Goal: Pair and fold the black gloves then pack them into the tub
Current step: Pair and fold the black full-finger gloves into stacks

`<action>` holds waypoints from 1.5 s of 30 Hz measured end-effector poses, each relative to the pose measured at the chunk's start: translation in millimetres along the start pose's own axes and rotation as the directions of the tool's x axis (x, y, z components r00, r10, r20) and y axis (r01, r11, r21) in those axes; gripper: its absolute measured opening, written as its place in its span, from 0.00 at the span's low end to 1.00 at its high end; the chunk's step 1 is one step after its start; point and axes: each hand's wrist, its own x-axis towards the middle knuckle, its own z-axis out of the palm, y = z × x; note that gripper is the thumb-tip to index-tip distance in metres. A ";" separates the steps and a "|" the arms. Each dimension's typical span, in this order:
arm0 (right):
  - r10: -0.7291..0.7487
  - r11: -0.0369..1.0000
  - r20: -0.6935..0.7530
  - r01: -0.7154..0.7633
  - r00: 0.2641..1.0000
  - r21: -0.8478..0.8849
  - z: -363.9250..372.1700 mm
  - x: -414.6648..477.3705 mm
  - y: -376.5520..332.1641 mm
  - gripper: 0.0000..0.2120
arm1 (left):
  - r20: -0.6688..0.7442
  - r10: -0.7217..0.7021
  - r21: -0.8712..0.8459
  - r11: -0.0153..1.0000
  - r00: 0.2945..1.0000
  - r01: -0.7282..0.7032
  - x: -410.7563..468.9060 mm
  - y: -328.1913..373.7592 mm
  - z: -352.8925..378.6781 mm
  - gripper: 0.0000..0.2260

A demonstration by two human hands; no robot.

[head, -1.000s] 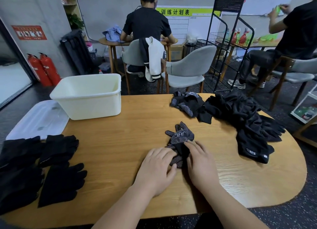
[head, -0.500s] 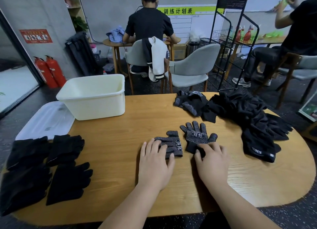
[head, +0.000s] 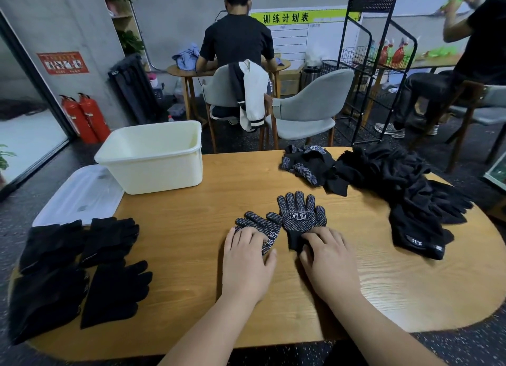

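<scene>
**Dotted pair laid out, not stacked yet**

So both hands are flat on the table (head: 191, 256), one per glove. The left hand (head: 246, 259) lies with straight, relaxed fingers on the cuff end of the left dotted glove (head: 258, 224), which sits tilted with its fingers pointing far-left. The right hand (head: 328, 261) presses the cuff of the right dotted glove (head: 301, 215) with loosely spread fingers. It looks like pressing, not pinching, though I can't see what the thumb does at the cuff edge. That glove lies palm up, fingers fanned toward the far side, logo showing. The two gloves touch at their inner edges.

My read on handling: thin knit, floppy and very light, so it'll bunch if dragged by one finger. The rubber dots probably grab against each other and the wood, so sliding one over the other may not go well. I'd lift one by the cuff, lay it on its mate, then fold from cuff to fingertips.

The tub (head: 153, 171) stands far left, well apart from the hands, with its lid (head: 79, 196) beside it. No glove shows in it from here. The unsorted heap (head: 405, 190) is on the right, and plain black gloves (head: 82, 270) lie near left.
</scene>
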 end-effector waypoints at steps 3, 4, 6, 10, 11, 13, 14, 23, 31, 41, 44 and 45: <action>-0.003 1.000 0.015 0.003 1.000 0.007 0.8 0.6 -0.4 0.13 | -0.061 -0.076 -0.114 0.991 0.995 0.069 1.6 -9.0 2.2 0.04; 0.000 1.000 0.022 0.000 1.000 0.007 1.1 0.6 -0.2 0.13 | -0.069 -0.100 -0.133 0.987 0.993 0.091 1.7 -9.7 1.3 0.03; 0.009 1.000 0.034 -0.009 0.999 0.008 1.1 1.1 -0.5 0.13 | -0.099 -0.127 -0.148 0.983 0.987 0.112 1.1 -8.1 -3.5 0.02; 0.035 0.999 0.043 -0.035 0.998 0.012 0.3 1.7 -0.9 0.11 | -0.175 -0.118 -0.179 0.980 0.978 0.086 5.6 -10.6 -14.5 0.03; 0.042 0.999 0.046 -0.042 0.998 0.010 0.1 1.7 -0.9 0.11 | -0.178 -0.127 -0.221 0.971 0.976 0.086 9.4 -11.8 -20.6 0.04; 0.050 0.999 0.064 -0.051 0.997 0.005 0.5 2.4 -0.7 0.11 | -0.150 -0.161 -0.328 0.939 0.975 0.105 21.7 -17.8 -34.9 0.06; 0.052 0.999 0.078 -0.052 0.996 0.000 0.6 2.6 -0.5 0.12 | -0.124 -0.168 -0.342 0.932 0.978 0.116 29.3 -21.9 -42.6 0.07; 0.081 0.997 0.077 -0.082 0.994 0.009 1.0 2.4 -1.8 0.11 | 0.130 0.112 -0.049 0.993 0.985 -0.107 42.9 -50.4 -66.6 0.13; 0.070 0.997 0.101 -0.068 0.992 -0.027 -0.2 2.8 -1.6 0.12 | 0.269 0.074 -0.076 0.996 0.960 -0.056 24.7 -48.4 -50.5 0.08; 0.084 0.996 0.096 -0.083 0.992 -0.017 -5.5 2.1 -5.5 0.12 | 0.403 -0.073 -0.365 0.901 0.912 0.233 89.5 -24.4 -115.5 0.03; 0.094 0.995 0.097 -0.093 0.991 -0.020 -6.3 1.7 -6.0 0.12 | 0.324 -0.077 -0.365 0.909 0.943 0.200 127.0 -23.4 -140.2 0.05; 0.099 0.995 0.087 -0.098 0.991 -0.007 -6.1 1.6 -6.2 0.11 | 0.281 -0.091 -0.352 0.916 0.955 0.191 137.9 -23.5 -145.7 0.06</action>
